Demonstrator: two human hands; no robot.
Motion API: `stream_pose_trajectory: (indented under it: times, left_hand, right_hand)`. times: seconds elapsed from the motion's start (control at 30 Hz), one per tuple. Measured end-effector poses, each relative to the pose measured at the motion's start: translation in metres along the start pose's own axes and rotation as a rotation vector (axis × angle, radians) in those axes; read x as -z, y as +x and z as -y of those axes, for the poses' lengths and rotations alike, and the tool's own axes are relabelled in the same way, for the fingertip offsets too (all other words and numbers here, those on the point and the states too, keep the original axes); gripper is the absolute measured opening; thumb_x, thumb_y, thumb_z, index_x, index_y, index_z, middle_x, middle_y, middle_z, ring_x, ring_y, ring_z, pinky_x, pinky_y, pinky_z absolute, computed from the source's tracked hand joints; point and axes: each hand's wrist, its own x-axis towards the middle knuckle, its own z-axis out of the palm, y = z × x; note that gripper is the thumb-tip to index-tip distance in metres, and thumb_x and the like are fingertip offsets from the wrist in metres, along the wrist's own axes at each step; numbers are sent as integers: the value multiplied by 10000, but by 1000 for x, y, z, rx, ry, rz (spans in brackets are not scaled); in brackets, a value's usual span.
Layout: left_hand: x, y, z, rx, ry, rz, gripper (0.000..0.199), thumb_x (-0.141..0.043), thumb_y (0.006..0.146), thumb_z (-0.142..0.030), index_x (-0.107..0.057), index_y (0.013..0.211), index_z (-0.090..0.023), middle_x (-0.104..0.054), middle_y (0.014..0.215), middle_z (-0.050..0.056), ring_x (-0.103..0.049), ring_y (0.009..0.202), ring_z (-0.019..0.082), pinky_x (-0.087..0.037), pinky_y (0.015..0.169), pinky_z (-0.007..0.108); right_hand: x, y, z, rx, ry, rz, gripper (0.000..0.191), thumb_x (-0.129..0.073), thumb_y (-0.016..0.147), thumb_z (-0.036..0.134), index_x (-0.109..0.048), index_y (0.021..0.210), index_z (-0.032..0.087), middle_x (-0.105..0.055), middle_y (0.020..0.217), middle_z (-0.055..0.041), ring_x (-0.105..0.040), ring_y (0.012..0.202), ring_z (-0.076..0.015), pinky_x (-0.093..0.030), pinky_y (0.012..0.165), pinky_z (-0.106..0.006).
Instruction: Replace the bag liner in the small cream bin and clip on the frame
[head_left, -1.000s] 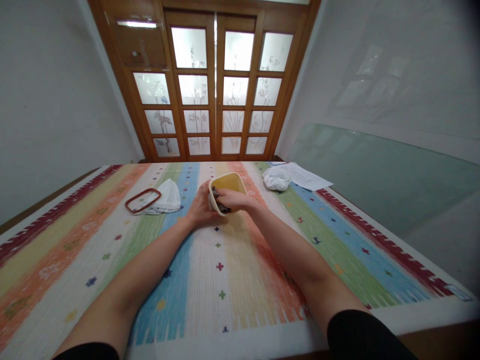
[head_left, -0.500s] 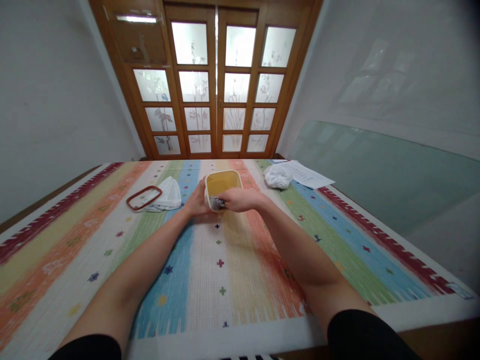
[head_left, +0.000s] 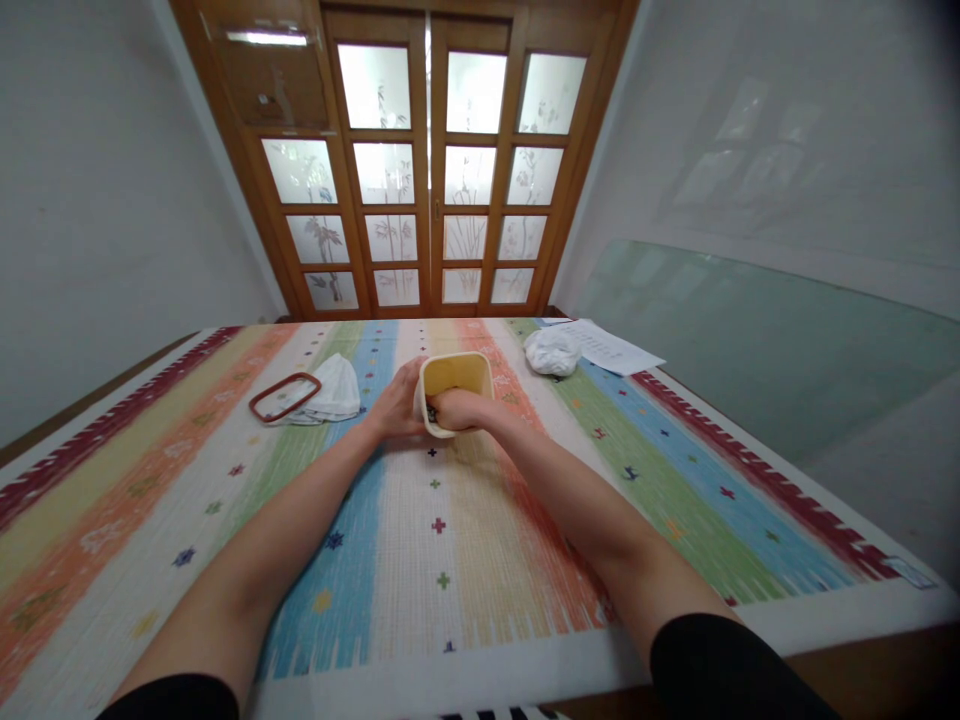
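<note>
Can't really make out the dark thing down in the yellow container [head_left: 456, 368], the right hand [head_left: 459, 408] covers most of it. Those fingertips are hidden too, and the container blocks some of the left hand's fingers [head_left: 411, 400]. Print on the paper [head_left: 611, 349], right of center, is too small to read. Both black sleeves [head_left: 720, 665] get cut off at the bottom edge.
</note>
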Motion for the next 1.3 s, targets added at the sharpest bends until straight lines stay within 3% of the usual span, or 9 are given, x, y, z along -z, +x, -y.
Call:
stream_pose_trajectory:
  times: [0.17,0.33,0.47,0.67,0.83,0.97,1.1,1.3]
  left_hand:
    - [-6,-3,10,52,-32,-75,1321,-955,624,-486,-185,1661,-211,-401,1603,228,-418,1510,453,-379,1249,664]
    - [-10,-4,14,124,-99,-142,1289,-958,610,-505,-226,1633,-222,-456,1555,206,-475,1468,425,-404,1228,653]
    - [-11,-4,11,130,-104,-153,1259,-945,622,-504,-239,1626,-220,-458,1552,205,-491,1452,417,-423,1212,651]
    - [-7,-5,2,35,9,-57,1314,-944,620,-520,-183,1657,-249,-411,1595,210,-441,1485,446,-406,1222,666]
    - [-6,-2,-3,29,47,-31,1340,-940,629,-523,-145,1670,-244,-388,1614,226,-423,1497,462,-406,1220,674]
    - [-7,-1,-1,92,49,-84,1305,-934,635,-509,-180,1661,-225,-416,1603,226,-448,1485,460,-412,1221,670]
    - [-8,0,2,141,13,-163,1264,-912,637,-574,-230,1645,-235,-460,1582,206,-482,1464,456,-453,1178,681]
    - [-8,-1,4,137,-37,-181,1250,-905,644,-602,-246,1642,-238,-458,1580,204,-484,1462,442,-454,1182,674]
  right_hand:
    - [36,-33,10,33,-74,76,375,-524,949,167,-745,1250,137,-774,1226,-172,-738,1035,-264,-498,808,-292]
    - [62,-70,22,63,-60,-8,359,-483,928,124,-757,1158,153,-783,1154,-135,-715,976,-235,-460,776,-284]
    - [60,-69,23,17,-62,-14,357,-491,938,156,-770,1159,168,-787,1154,-138,-727,993,-252,-469,780,-291]
    - [26,-29,15,-75,-115,65,357,-554,935,203,-779,1189,93,-772,1216,-212,-754,1025,-295,-517,799,-307]
    - [7,-9,9,-55,-22,-17,464,-653,898,239,-729,1344,131,-766,1274,-175,-748,1066,-278,-525,850,-270]
    - [21,-17,6,-63,-34,15,393,-587,921,201,-760,1266,124,-778,1228,-177,-744,1038,-270,-506,812,-275]
    - [46,-45,9,1,-54,-11,357,-503,931,156,-778,1158,148,-791,1160,-144,-726,998,-247,-464,770,-281]
    - [66,-75,20,33,-67,-42,359,-490,913,136,-780,1121,171,-791,1122,-116,-715,962,-237,-449,755,-290]
